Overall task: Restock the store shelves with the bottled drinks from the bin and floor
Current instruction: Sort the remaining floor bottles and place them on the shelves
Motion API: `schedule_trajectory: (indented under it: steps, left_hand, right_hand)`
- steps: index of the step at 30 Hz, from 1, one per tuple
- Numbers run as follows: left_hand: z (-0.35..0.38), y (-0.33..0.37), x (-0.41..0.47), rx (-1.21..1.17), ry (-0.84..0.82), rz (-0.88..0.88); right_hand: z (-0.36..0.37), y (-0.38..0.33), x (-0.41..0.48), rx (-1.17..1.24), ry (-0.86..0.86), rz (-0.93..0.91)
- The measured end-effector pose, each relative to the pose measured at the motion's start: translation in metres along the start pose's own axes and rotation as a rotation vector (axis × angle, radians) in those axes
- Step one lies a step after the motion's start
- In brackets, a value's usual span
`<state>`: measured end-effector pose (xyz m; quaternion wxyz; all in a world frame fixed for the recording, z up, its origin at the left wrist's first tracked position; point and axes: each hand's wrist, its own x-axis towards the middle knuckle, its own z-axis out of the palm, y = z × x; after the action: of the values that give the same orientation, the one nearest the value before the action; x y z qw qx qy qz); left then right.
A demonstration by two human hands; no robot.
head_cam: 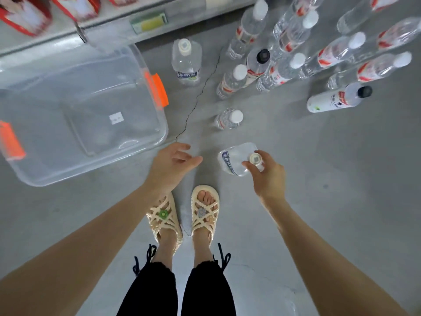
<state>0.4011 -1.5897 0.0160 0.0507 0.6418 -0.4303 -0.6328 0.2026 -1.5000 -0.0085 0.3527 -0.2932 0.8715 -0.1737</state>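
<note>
A smooth grey floor [319,179] is stretching out below the head camera, a thin crack [196,103] wandering across it and a metal shelf [109,26] edging the top. A clear hard-plastic bin [45,133] with orange latches is sitting at left and slim clear bottles [282,71] are standing clustered at upper right, open floor lying between. The right hand [270,176] is gripping a squat bottle [234,159] by its cap, just ahead of the sandals [204,210], while the left hand [170,165] is hanging relaxed, holding nothing.

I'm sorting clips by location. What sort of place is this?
Most likely a shop aisle: a shelf edge carrying a price label, red packaged goods above it, and many bottled drinks standing on the concrete floor beside a clear plastic bin.
</note>
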Motion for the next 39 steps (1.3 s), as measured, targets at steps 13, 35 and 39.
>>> schedule_trajectory:
  steps: [13, 35, 39]
  left_hand:
    - [-0.112, 0.204, -0.216, -0.02, 0.098, 0.321]
    - [-0.339, 0.513, -0.596, -0.074, 0.616, 1.119]
    - [-0.388, 0.524, -0.64, -0.089, 0.756, 1.203]
  right_hand:
    - [-0.194, -0.258, -0.127, -0.084, -0.074, -0.549]
    - [-0.513, -0.743, -0.448, 0.301, 0.082, -1.584]
    - [-0.513, -0.794, -0.5, 0.297, 0.074, -1.7]
